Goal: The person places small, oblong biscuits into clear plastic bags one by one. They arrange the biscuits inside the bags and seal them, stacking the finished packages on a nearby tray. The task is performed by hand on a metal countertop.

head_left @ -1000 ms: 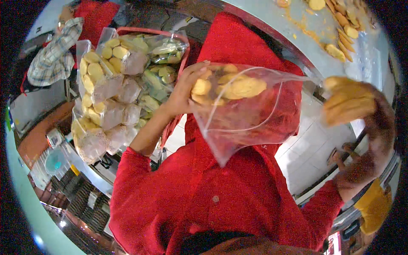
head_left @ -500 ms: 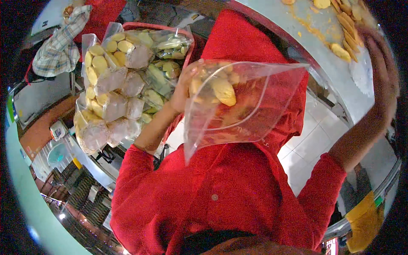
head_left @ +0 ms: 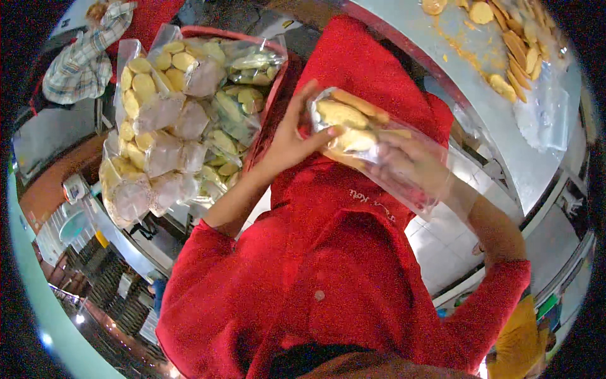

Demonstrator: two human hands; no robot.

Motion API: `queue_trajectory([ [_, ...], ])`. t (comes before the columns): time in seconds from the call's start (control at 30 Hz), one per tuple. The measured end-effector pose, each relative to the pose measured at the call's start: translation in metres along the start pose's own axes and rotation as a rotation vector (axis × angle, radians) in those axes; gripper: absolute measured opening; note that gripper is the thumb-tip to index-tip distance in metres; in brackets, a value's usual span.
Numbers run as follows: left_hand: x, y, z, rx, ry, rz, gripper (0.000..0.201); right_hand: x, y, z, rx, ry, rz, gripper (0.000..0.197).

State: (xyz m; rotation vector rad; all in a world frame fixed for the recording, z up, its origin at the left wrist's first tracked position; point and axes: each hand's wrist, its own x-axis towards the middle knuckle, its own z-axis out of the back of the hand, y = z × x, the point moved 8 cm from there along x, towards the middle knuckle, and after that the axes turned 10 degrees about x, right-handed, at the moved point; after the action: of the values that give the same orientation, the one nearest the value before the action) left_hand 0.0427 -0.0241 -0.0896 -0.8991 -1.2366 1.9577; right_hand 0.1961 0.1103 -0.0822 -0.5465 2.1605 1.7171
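Note:
My left hand [head_left: 300,136] grips a clear plastic bag [head_left: 435,189] by its filled end, thumb across the front. Inside that end lie several golden oval slices [head_left: 341,115] that look like toasted bread or rusks. My right hand [head_left: 410,161] seems to be inside the bag, its fingertips close to the slices and the clear film reaching over the wrist. Film and blur hide whether those fingers grip anything. The bag is tilted, its mouth toward my right forearm, in front of my red apron [head_left: 353,57].
A red crate [head_left: 278,104] at the left holds several filled clear bags [head_left: 142,95] of similar slices. On the pale table [head_left: 461,69] at upper right lie loose slices [head_left: 514,47], crumbs and clear plastic bags [head_left: 549,120]. Another person in a checked shirt [head_left: 82,66] is at upper left.
My right hand has come from the slices on the table to the bag. The bag, wide and spread before, is now narrower, turned toward the right hand, and shows more slices.

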Motion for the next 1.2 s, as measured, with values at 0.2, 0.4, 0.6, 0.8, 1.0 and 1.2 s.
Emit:
queue_trajectory([
  [0.2,-0.010,0.019,-0.018,-0.488,0.100,0.211,0.060,0.005,-0.016,-0.017,0.379,-0.126,-0.146,0.039],
  [0.4,-0.008,0.043,-0.015,-0.579,-0.054,0.258,0.068,0.014,-0.017,-0.019,0.339,-0.173,-0.114,0.043],
  [0.6,-0.025,0.020,-0.013,-0.233,0.042,-0.129,0.079,0.020,-0.003,-0.009,0.165,-0.285,0.063,0.042],
  [0.8,-0.007,0.026,-0.029,-0.164,-0.103,-0.100,0.067,0.020,0.015,-0.006,-0.537,-0.432,0.142,0.057],
  [1.0,0.005,0.005,-0.025,-0.073,-0.159,-0.006,0.067,0.023,0.013,0.006,-0.269,-0.538,0.213,0.053],
  [1.2,0.002,0.024,-0.037,-0.130,-0.217,-0.052,0.063,0.024,0.018,-0.008,0.207,-0.573,0.317,0.054],
])
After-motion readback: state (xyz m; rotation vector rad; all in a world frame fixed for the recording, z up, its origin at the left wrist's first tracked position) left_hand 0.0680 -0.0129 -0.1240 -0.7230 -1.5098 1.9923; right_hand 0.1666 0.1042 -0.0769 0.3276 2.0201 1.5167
